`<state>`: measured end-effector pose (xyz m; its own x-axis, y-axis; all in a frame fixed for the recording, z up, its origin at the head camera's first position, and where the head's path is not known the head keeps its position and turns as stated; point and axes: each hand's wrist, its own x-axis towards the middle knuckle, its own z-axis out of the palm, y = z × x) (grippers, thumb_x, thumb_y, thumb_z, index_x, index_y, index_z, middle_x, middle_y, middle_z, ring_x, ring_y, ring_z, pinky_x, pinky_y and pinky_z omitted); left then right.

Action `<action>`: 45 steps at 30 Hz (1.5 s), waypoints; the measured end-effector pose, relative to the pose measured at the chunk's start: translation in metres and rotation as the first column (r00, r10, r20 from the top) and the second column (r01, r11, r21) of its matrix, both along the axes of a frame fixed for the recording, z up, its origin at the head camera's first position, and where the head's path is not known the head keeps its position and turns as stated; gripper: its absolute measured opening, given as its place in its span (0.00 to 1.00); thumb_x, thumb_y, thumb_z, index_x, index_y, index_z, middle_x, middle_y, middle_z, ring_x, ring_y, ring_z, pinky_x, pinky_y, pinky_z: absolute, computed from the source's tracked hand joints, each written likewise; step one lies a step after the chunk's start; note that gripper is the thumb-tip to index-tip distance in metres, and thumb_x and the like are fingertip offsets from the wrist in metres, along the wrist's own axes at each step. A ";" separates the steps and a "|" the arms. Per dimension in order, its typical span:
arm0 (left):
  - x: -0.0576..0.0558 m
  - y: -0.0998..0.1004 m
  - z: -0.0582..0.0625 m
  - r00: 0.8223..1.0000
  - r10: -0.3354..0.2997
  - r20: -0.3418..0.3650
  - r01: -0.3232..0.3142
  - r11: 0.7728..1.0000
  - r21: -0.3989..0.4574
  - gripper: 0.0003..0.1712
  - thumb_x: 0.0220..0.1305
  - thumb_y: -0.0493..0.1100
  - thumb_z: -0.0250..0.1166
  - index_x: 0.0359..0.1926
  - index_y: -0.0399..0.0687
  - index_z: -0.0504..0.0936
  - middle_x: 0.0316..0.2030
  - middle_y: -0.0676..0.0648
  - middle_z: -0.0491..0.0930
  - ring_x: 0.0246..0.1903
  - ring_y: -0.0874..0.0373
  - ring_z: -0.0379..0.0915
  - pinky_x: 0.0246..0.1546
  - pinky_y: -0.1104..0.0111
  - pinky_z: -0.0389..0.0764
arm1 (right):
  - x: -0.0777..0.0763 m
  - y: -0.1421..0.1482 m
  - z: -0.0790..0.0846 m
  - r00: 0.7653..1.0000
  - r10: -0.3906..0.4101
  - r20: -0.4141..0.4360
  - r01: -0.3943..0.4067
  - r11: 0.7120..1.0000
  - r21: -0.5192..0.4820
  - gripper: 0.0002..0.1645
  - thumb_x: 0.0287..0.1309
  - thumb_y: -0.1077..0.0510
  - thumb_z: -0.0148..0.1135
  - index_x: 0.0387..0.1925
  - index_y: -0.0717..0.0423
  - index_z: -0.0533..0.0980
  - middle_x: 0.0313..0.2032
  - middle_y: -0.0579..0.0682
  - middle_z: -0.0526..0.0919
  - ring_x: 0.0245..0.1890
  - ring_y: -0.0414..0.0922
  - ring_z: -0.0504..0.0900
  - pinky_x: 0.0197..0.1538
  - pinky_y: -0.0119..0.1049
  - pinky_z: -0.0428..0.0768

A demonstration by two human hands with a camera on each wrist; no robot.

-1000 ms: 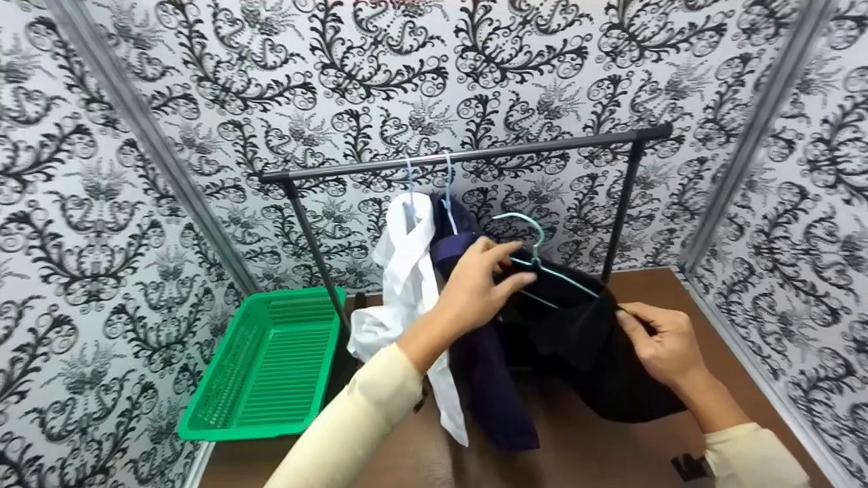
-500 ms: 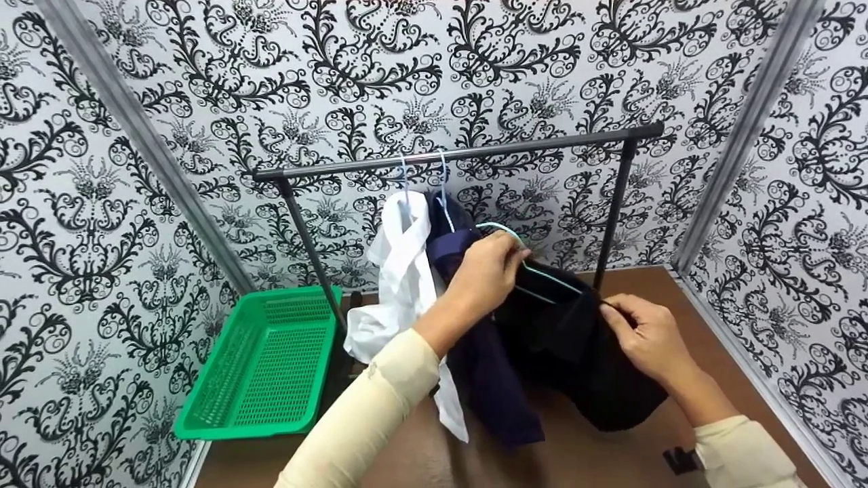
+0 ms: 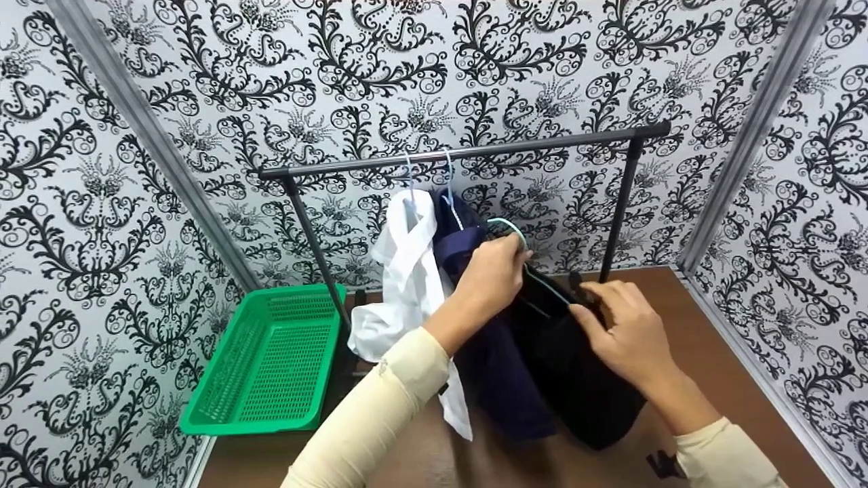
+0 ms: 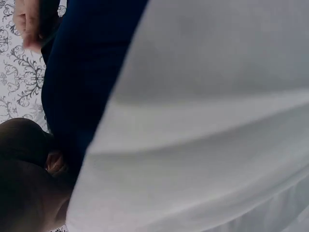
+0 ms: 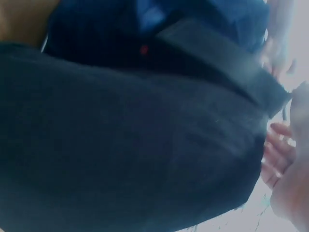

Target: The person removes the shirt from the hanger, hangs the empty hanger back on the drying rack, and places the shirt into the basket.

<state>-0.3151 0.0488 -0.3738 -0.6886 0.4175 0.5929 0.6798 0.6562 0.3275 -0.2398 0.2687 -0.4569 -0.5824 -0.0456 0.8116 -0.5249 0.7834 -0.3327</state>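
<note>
A mint-green wire hanger (image 3: 553,287) sits inside the neck opening of a black garment (image 3: 576,386), its hook below the rail. My left hand (image 3: 489,274) grips the hanger just under its hook. At the hanger's right end, my right hand (image 3: 627,332) pinches the garment's edge between thumb and curled fingers. The black cloth fills much of the right wrist view, with fingers (image 5: 279,152) at its right edge. A navy garment (image 3: 505,386) hangs beside my left hand, partly behind it. White cloth (image 4: 193,125) covers most of the left wrist view.
The dark rack rail (image 3: 542,144) spans the back, carrying a white shirt (image 3: 407,264) and the navy garment on pale blue hangers. A green plastic basket (image 3: 193,417) stands on the left. A small black object (image 3: 663,464) lies on the brown table (image 3: 678,291) near my right sleeve.
My left hand has closed on the hanger below its hook. My right hand has moved left along the black garment's edge to the hanger's end, and the cloth hangs closer in.
</note>
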 end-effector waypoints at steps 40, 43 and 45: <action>-0.036 -0.020 -0.028 0.992 0.090 -0.093 -0.073 0.982 0.176 0.12 0.77 0.46 0.63 0.34 0.49 0.79 0.28 0.49 0.86 0.30 0.48 0.85 0.37 0.53 0.85 | 0.011 0.009 -0.018 0.987 -0.158 0.040 0.158 0.987 -0.001 0.05 0.58 0.68 0.71 0.38 0.62 0.86 0.34 0.57 0.91 0.29 0.50 0.88 0.34 0.44 0.82; -0.032 -0.020 -0.021 0.989 0.115 -0.097 -0.096 0.979 0.181 0.11 0.77 0.46 0.63 0.35 0.49 0.79 0.29 0.47 0.87 0.32 0.45 0.87 0.38 0.53 0.85 | 0.012 0.010 -0.018 0.987 -0.162 0.008 0.162 0.986 -0.037 0.06 0.58 0.69 0.69 0.38 0.63 0.86 0.35 0.58 0.91 0.31 0.54 0.90 0.37 0.48 0.82; -0.028 -0.021 -0.016 0.988 0.121 -0.092 -0.103 0.978 0.181 0.11 0.77 0.45 0.63 0.35 0.47 0.80 0.29 0.46 0.87 0.33 0.44 0.87 0.38 0.52 0.84 | 0.013 0.011 -0.018 0.987 -0.161 -0.004 0.161 0.986 -0.051 0.07 0.57 0.70 0.69 0.38 0.64 0.86 0.35 0.59 0.91 0.33 0.56 0.91 0.38 0.52 0.81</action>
